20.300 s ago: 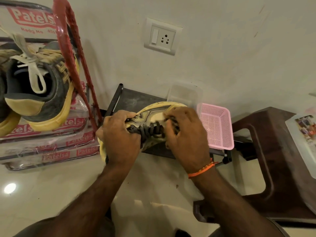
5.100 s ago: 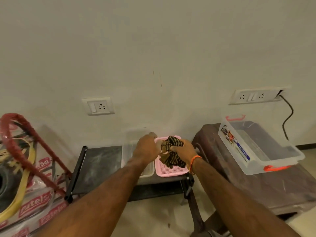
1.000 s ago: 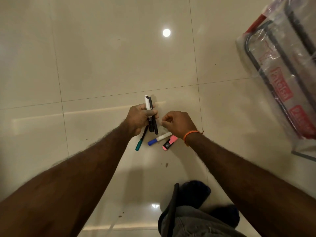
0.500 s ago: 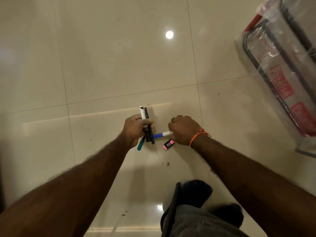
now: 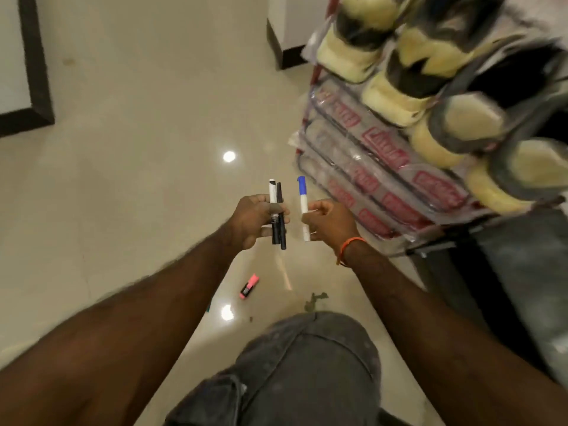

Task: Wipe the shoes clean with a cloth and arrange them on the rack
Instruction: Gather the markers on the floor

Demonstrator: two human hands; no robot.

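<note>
The shoes (image 5: 430, 72) sit in a row on the plastic-wrapped rack (image 5: 384, 167), heels outward, blurred. Just left of the rack, the right hand (image 5: 330, 222) has its grip pinched on an upright blue-capped marker (image 5: 302, 207). Further left of the rack, the left hand (image 5: 255, 219) has its grip clamped around two dark pens (image 5: 276, 216). A pink highlighter (image 5: 249, 286) lies on the floor (image 5: 123, 179), below the hands and well apart from the rack.

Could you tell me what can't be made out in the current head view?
- Shoes on the rack: motion-blurred, cut by the top and right edges.
- Teal pen: mostly behind the left forearm.
- Highlighter label: too small.
- Pens in left hand: fingers cover their middles.
</note>
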